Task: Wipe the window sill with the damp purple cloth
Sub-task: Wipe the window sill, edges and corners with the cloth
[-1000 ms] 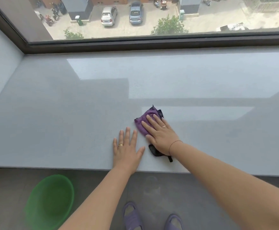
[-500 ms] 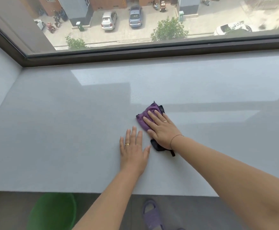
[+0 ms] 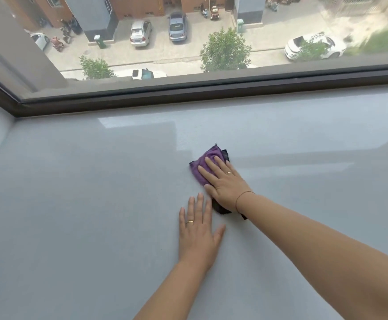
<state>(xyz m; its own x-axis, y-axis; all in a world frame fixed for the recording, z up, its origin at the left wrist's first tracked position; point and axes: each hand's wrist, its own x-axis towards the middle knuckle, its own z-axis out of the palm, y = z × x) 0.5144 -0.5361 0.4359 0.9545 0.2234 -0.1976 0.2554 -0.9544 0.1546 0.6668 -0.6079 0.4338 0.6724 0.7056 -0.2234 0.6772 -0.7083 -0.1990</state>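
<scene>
Your right hand (image 3: 225, 181) lay flat, fingers spread, pinning the purple cloth (image 3: 203, 163), whose long axis ran from your wrist toward the window, while your left hand (image 3: 198, 232) rested open and empty on the window sill (image 3: 73, 204) just beside it.

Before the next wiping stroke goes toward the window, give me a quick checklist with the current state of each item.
1. Right hand flat on the purple cloth, fingers spread: ok.
2. Cloth lying flat on the window sill: ok; a dark part sticks out under the wrist.
3. Left hand resting on the sill, beside the cloth and clear of it: ok.
4. Path from the cloth to the window frame free of objects: ok.
5. Cloth damp enough: cannot tell.
</scene>
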